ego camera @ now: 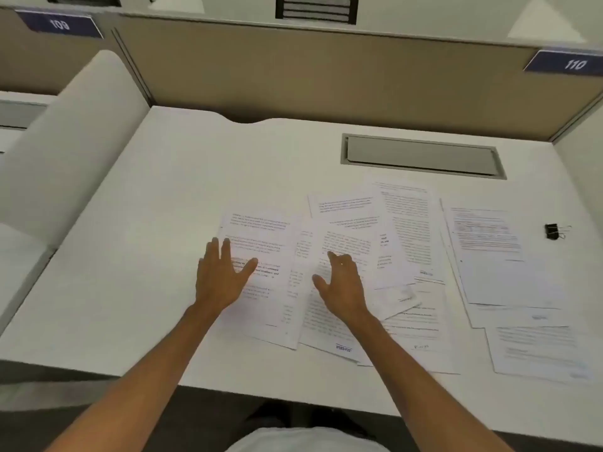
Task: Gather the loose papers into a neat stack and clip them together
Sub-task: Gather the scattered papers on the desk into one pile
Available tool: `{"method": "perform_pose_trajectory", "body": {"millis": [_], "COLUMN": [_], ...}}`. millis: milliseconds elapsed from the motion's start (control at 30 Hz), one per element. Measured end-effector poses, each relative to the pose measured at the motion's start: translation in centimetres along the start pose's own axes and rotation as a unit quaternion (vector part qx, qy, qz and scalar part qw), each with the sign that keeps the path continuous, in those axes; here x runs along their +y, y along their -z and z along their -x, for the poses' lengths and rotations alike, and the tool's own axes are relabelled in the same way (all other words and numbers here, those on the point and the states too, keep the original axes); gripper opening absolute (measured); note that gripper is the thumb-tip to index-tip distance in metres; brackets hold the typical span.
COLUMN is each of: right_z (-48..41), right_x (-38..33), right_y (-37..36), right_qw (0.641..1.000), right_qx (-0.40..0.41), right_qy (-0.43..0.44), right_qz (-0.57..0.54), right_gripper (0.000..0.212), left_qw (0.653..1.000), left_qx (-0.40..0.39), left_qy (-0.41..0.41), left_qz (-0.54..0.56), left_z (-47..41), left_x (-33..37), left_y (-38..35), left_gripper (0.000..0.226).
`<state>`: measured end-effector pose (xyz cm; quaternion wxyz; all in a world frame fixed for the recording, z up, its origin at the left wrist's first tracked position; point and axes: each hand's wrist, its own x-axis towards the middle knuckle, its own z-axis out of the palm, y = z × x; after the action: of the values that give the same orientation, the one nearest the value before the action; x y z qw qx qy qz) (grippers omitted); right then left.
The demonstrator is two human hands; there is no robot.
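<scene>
While the papers [375, 265] lie fanned and overlapping across the right half of the desk [146, 223], reaching its front edge, we have both hands spread over the left end of the spread. Our left hand [220, 278] rests flat and open on the leftmost sheet [261, 275], probably to pin it as an anchor; our right hand [341, 285] sits just beside it, fingers loosely curled on the next sheets, gripping nothing, likely ready to drag them inward. We judge the gathering barely begun. Well apart, the binder clip [554, 231] waits near the desk's right edge, within reach for last.
</scene>
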<state>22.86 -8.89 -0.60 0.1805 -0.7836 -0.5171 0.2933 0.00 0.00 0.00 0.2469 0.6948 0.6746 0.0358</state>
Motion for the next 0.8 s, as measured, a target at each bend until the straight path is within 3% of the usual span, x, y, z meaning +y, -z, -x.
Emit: {"method": "perform_pose_trajectory", "body": {"millis": [100, 167, 333, 533, 800], "right_z": [-0.2, -0.3, -0.8, -1.3, -2.0], "right_x": [-0.9, -1.5, -3.0, -4.0, -4.8], "right_y": [-1.3, -2.0, -3.3, -3.7, -3.9], "right_qw": [0.990, 0.978, 0.953, 0.930, 0.904], "right_qx": [-0.008, -0.007, 0.035, 0.072, 0.090], "right_qy": [-0.095, -0.153, -0.242, -0.302, -0.339], "right_qz": [-0.102, -0.141, -0.179, -0.196, -0.244], "right_gripper": [0.069, 0.066, 0.054, 0.034, 0.035], "left_qw": [0.993, 0.989, 0.992, 0.998, 0.999], "left_qx": [0.023, 0.026, 0.018, -0.014, -0.002], "left_qy": [0.117, 0.146, 0.121, 0.046, 0.020], "left_qz": [-0.009, -0.021, -0.023, -0.031, -0.039], "left_z": [-1.3, -1.9, -2.6, -2.2, -1.5], "left_x": [-1.4, -2.1, -2.4, -2.2, -2.5], "left_y": [-0.3, -0.3, -0.3, -1.1, -1.6], "left_gripper": [0.097, 0.093, 0.078, 0.076, 0.077]}}
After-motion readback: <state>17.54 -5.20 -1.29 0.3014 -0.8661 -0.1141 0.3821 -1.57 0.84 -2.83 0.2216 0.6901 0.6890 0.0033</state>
